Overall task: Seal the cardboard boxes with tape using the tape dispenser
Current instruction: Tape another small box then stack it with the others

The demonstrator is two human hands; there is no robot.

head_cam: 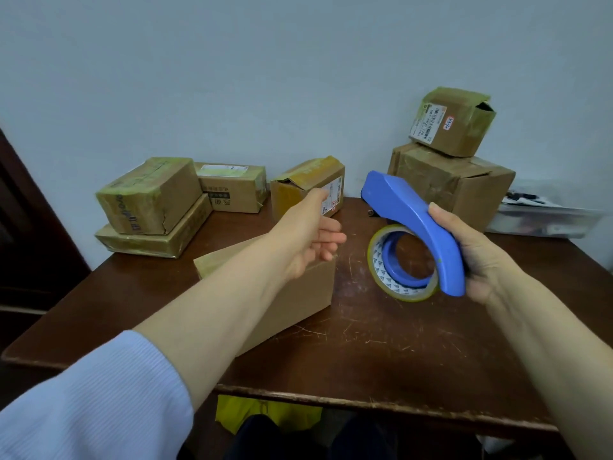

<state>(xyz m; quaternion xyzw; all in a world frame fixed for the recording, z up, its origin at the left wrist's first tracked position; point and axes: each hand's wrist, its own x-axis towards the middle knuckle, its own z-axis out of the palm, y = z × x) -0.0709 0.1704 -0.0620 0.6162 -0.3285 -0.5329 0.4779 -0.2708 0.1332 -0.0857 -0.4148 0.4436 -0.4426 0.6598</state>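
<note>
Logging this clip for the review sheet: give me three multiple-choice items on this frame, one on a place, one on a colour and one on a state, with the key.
1. Where does the small labelled box at the right rear sit?
A. On the larger box
B. On the floor
C. In a hand

2. What colour is the tape dispenser?
A. Red
B. Blue
C. Black

3. What state is the left hand in?
A. Gripping the dispenser
B. Pinching a strip of tape
C. Open, holding nothing

Key:
1 A: it rests on top of the larger box.
2 B: its body is blue, gripped by the right hand.
3 C: its fingers are relaxed and hold nothing.
</note>
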